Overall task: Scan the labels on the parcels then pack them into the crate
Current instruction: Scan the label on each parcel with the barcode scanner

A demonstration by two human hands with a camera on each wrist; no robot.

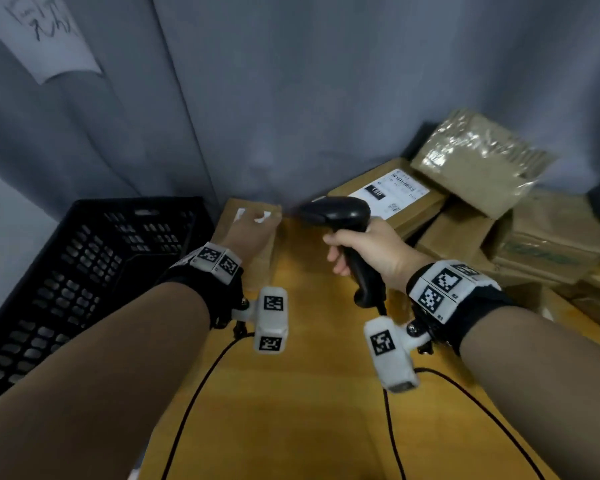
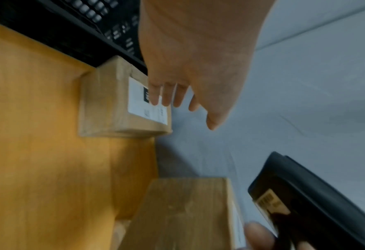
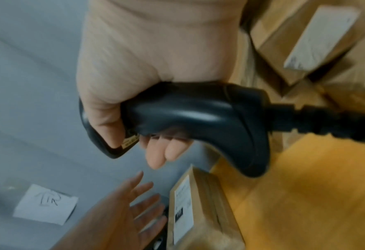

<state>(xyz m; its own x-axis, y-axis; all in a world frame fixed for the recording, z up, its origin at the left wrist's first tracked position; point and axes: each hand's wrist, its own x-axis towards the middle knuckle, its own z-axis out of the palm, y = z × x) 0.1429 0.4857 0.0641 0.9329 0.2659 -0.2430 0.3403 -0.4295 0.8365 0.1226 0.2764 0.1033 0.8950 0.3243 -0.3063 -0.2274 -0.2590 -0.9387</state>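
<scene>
A small cardboard parcel [image 1: 253, 205] with a white label [image 2: 137, 103] stands on the yellow table beside the black crate [image 1: 84, 271]. My left hand [image 1: 248, 230] reaches over its top with fingers [image 2: 166, 96] straight and spread; I cannot tell if they touch it. From the right wrist view this hand [image 3: 134, 203] is open next to the parcel [image 3: 207, 211]. My right hand [image 1: 357, 247] grips the handle of a black barcode scanner [image 1: 340, 213], whose head points left toward the small parcel. The grip on the scanner [image 3: 198, 116] shows clearly at the right wrist.
A pile of cardboard parcels [image 1: 499, 220] fills the back right corner, one with its label [image 1: 392, 195] facing up. Grey curtain [image 1: 291, 98] hangs close behind. Black cables [image 1: 194, 393] trail over the table [image 1: 309, 393] toward me.
</scene>
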